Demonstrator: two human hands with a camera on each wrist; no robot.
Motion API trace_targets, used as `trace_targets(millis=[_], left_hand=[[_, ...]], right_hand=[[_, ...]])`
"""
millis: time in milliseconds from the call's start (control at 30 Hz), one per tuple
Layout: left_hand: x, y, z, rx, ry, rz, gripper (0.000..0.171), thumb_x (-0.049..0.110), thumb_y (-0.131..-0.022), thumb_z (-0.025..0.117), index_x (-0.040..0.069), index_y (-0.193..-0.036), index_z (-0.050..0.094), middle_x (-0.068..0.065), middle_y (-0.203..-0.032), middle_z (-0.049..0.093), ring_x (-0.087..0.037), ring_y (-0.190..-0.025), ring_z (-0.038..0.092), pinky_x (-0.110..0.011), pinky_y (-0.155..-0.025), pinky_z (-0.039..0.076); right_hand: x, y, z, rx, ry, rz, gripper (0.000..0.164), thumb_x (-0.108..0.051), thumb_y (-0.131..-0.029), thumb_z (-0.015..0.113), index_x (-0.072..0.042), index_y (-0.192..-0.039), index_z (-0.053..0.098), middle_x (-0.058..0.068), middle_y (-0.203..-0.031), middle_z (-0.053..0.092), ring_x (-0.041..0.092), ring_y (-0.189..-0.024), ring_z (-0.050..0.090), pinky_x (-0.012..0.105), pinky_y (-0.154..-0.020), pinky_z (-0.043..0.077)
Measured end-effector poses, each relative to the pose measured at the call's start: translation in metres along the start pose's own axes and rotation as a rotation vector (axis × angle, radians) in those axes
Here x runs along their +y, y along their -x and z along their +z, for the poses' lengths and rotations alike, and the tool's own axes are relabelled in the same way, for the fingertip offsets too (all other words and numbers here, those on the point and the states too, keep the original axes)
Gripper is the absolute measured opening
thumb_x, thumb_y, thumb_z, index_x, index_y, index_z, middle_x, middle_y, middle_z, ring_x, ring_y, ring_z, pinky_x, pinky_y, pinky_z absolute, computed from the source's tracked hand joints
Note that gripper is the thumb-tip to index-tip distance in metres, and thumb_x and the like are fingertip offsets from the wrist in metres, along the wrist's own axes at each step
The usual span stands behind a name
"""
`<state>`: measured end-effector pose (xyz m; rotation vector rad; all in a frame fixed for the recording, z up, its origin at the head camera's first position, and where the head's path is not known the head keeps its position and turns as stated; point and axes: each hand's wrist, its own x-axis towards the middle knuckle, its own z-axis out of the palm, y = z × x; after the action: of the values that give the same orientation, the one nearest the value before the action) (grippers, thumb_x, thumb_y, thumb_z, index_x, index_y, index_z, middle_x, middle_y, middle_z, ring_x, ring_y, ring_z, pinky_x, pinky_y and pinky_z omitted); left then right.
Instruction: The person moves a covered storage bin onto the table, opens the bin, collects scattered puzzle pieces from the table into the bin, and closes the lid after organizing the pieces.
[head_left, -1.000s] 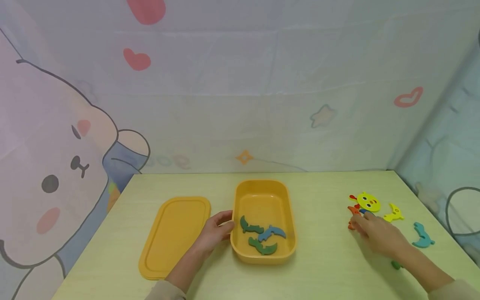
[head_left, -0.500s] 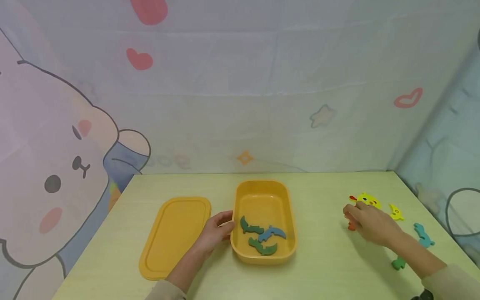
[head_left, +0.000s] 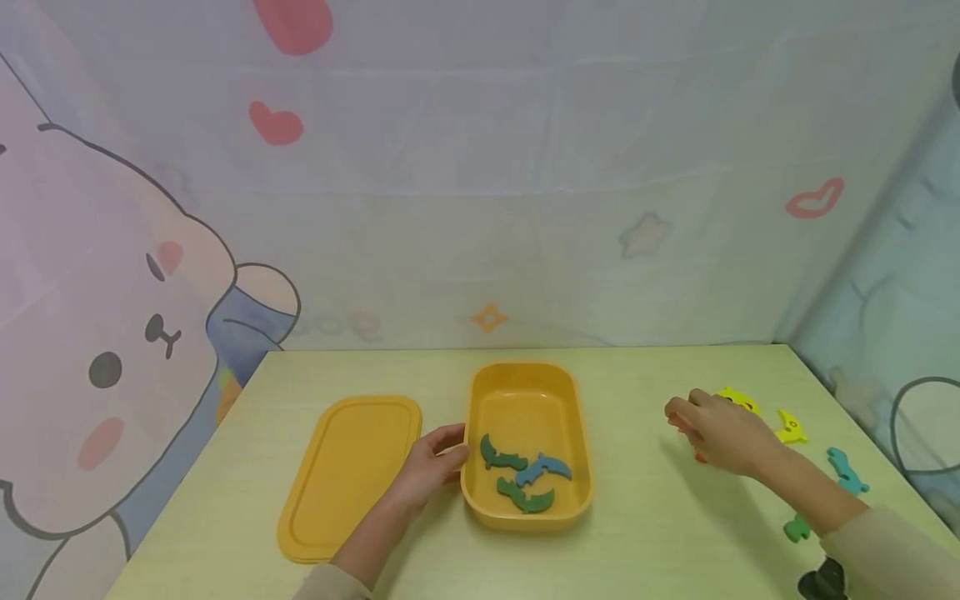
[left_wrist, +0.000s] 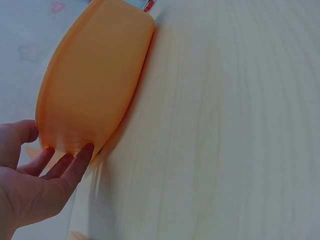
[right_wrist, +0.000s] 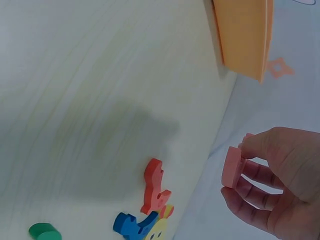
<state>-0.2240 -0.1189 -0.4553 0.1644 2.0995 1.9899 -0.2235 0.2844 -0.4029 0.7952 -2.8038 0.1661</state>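
My left hand (head_left: 423,471) touches the left wall of a yellow-orange plastic box (head_left: 525,522); its extended fingers and thumb lie against the outside in the left wrist view. Inside the box are two dark green pieces (head_left: 527,497) and a blue piece (head_left: 545,468). Raised over the right part of the table, my right hand (head_left: 723,433) pinches a thick red toy piece (right_wrist: 232,167) between thumb and fingers. Below it lie another red piece (right_wrist: 152,187), a dark blue piece (right_wrist: 134,227) and a yellow round face piece (right_wrist: 158,231).
A yellow-orange lid (head_left: 352,475) lies flat left of the box. On the right are a yellow crescent piece (head_left: 791,427), a teal piece (head_left: 847,471) and a green piece (head_left: 797,527). A printed cloth (head_left: 525,208) hangs behind the table.
My right hand has lifted a red piece from the pieces on the right and moved up and slightly left with it. My left hand and the box stay in place.
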Motion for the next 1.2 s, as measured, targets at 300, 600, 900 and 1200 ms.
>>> trace_targets(millis=[300, 600, 900, 1200], left_hand=[[-0.001, 0.001, 0.000, -0.003, -0.004, 0.002, 0.045, 0.011, -0.093, 0.050, -0.005, -0.134, 0.040, -0.025, -0.135, 0.042, -0.033, -0.111, 0.054, -0.039, -0.082, 0.053], [-0.001, -0.001, 0.000, 0.004, -0.014, -0.006, 0.043, 0.012, -0.093, 0.051, -0.003, -0.133, 0.043, -0.023, -0.135, 0.044, -0.031, -0.110, 0.055, -0.037, -0.083, 0.053], [-0.001, -0.002, 0.000, 0.005, -0.019, -0.019, 0.043, 0.012, -0.092, 0.052, -0.002, -0.132, 0.044, -0.021, -0.134, 0.045, -0.031, -0.111, 0.055, -0.036, -0.083, 0.053], [-0.002, -0.002, 0.000, 0.004, -0.013, -0.023, 0.043, 0.012, -0.092, 0.052, -0.002, -0.132, 0.044, -0.021, -0.134, 0.044, -0.031, -0.111, 0.055, -0.035, -0.083, 0.053]], right_hand=[[-0.007, -0.010, -0.006, 0.007, -0.017, 0.003, 0.021, -0.007, -0.079, 0.069, -0.009, -0.099, 0.061, 0.001, -0.078, 0.053, 0.008, -0.057, 0.043, 0.018, -0.046, 0.034], [-0.013, -0.026, -0.009, 0.012, -0.001, -0.023, 0.021, -0.005, -0.078, 0.070, -0.010, -0.097, 0.062, 0.001, -0.079, 0.055, 0.010, -0.058, 0.045, 0.020, -0.049, 0.039], [-0.025, -0.040, -0.011, -0.008, 0.011, -0.054, 0.021, -0.005, -0.080, 0.068, -0.012, -0.098, 0.061, 0.002, -0.079, 0.054, 0.012, -0.058, 0.045, 0.019, -0.046, 0.037], [-0.039, -0.053, -0.011, -0.038, 0.007, -0.066, 0.018, -0.007, -0.083, 0.065, -0.013, -0.099, 0.060, 0.001, -0.078, 0.053, 0.014, -0.060, 0.046, 0.019, -0.045, 0.036]])
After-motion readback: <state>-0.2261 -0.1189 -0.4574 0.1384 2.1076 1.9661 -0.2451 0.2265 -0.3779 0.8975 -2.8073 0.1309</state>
